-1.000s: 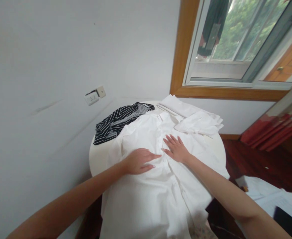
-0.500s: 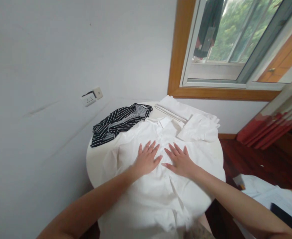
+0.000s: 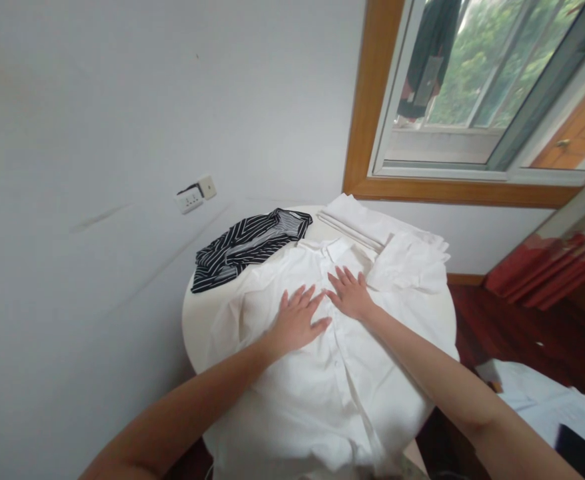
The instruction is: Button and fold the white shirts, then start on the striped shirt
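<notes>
A white button-up shirt (image 3: 292, 400) lies spread over a round white table (image 3: 196, 320), its collar toward the wall and its lower part hanging over the near edge. My left hand (image 3: 298, 321) rests flat on the shirt's chest, left of the button line, fingers spread. Farther up, just below the collar, my right hand (image 3: 348, 293) lies palm down across the right side of the front, fingers apart. Neither hand grips the cloth. Soft wrinkles run through the fabric around both hands.
A folded black-and-white striped garment (image 3: 252, 247) lies at the table's back left. Folded white clothes (image 3: 407, 257) lie at the back right. The wall with a socket (image 3: 190, 199) is close behind. Papers (image 3: 547, 400) are at lower right, near a red curtain (image 3: 547, 260).
My right hand has slid up the shirt toward the collar. My left hand stays nearly in place on the cloth. The view has shifted slightly left.
</notes>
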`<state>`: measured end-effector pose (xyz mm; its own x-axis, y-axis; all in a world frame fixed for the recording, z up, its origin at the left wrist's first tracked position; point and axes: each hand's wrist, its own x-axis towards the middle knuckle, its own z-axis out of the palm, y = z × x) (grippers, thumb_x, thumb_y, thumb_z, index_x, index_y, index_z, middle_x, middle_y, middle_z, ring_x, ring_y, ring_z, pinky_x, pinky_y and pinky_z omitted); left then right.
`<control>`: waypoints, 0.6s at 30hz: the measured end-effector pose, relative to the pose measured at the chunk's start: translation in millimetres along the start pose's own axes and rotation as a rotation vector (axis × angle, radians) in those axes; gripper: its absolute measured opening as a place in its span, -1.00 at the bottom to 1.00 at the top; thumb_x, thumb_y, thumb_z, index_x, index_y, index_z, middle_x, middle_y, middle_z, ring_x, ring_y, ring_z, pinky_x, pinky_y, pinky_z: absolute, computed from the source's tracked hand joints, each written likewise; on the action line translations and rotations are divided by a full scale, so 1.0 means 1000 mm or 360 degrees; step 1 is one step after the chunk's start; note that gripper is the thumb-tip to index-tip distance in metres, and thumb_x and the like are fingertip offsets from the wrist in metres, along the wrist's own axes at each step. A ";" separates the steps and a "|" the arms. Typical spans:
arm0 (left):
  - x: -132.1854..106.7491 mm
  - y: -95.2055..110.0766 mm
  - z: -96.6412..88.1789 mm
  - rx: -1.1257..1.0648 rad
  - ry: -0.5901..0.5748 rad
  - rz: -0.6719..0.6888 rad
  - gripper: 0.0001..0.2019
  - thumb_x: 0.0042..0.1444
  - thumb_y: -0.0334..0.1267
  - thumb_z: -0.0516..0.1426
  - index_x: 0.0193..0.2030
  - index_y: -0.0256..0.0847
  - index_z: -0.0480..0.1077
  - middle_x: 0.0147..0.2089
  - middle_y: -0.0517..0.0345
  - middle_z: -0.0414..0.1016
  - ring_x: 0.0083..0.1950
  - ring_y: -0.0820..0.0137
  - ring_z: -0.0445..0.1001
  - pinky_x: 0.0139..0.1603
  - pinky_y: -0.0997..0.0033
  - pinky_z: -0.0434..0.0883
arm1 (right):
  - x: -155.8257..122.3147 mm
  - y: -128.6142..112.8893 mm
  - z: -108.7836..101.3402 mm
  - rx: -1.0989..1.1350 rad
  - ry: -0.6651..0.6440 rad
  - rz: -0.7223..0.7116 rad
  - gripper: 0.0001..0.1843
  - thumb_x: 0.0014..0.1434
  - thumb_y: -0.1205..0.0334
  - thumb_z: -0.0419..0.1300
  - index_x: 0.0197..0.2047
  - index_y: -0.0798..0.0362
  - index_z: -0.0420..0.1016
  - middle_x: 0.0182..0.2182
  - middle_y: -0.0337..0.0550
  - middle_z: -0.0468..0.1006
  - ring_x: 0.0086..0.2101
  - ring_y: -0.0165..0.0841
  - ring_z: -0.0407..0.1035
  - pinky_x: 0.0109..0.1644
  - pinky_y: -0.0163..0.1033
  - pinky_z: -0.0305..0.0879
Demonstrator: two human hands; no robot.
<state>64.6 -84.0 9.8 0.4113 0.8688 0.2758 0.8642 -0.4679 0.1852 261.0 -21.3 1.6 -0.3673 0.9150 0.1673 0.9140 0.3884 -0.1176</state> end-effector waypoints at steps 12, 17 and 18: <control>0.060 -0.024 0.020 0.0039 -0.0040 -0.0083 -0.49 0.30 -0.07 -0.06 0.33 -0.18 0.22 0.40 -0.15 0.19 0.41 0.04 0.13 0.37 -0.22 0.05 | 0.025 -0.001 -0.007 0.0043 -0.0007 0.0052 -0.44 0.41 0.07 -0.19 0.42 -0.11 0.07 0.41 -0.03 0.02 0.36 -0.06 -0.07 0.31 0.24 -0.05; 0.075 -0.066 -0.040 0.0140 0.0050 -0.0196 -0.62 0.25 -0.31 -0.07 0.12 -0.31 0.39 0.17 -0.26 0.42 0.23 0.08 0.35 0.25 -0.01 0.29 | 0.035 0.005 -0.001 0.0099 -0.0008 0.0015 -0.47 0.40 0.05 -0.17 0.36 -0.11 0.21 0.39 -0.08 0.09 0.37 -0.15 -0.10 0.37 0.20 -0.16; 0.075 -0.078 -0.055 0.0288 0.0045 -0.0350 -0.64 0.25 -0.26 -0.05 0.07 -0.33 0.42 0.11 -0.32 0.45 0.20 0.00 0.37 0.19 -0.06 0.32 | 0.035 0.006 0.000 0.0109 0.0003 0.0013 -0.47 0.40 0.03 -0.16 0.36 -0.11 0.21 0.39 -0.08 0.09 0.37 -0.15 -0.10 0.37 0.19 -0.17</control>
<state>11.9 9.2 68.4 0.2022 0.9401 0.2746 0.9704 -0.2300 0.0730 253.4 13.2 6.5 -0.3597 0.9179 0.1677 0.9029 0.3877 -0.1855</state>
